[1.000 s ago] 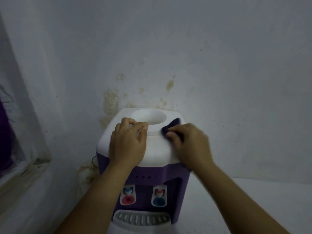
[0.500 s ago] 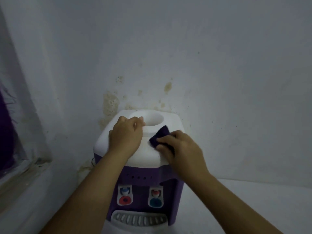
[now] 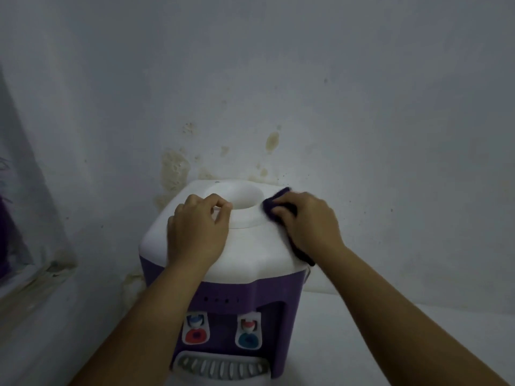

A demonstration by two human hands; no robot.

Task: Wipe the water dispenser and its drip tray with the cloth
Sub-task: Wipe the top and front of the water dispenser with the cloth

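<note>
A small water dispenser with a white top and purple body stands against the wall. Its grey slotted drip tray sits at the bottom front, under a red tap and a blue tap. My right hand presses a dark purple cloth onto the right side of the white top, beside the round bottle well. The cloth's tail hangs over the right edge under my wrist. My left hand rests on the top's left side, fingers curled at the well's rim.
A stained white wall rises right behind the dispenser. The dispenser stands on a white surface that stretches to the right. A window ledge with a purple shape behind it lies at the left.
My right hand slid the cloth from the front of the well's rim back to the right rear of the top. My left hand stayed put on the left side.
</note>
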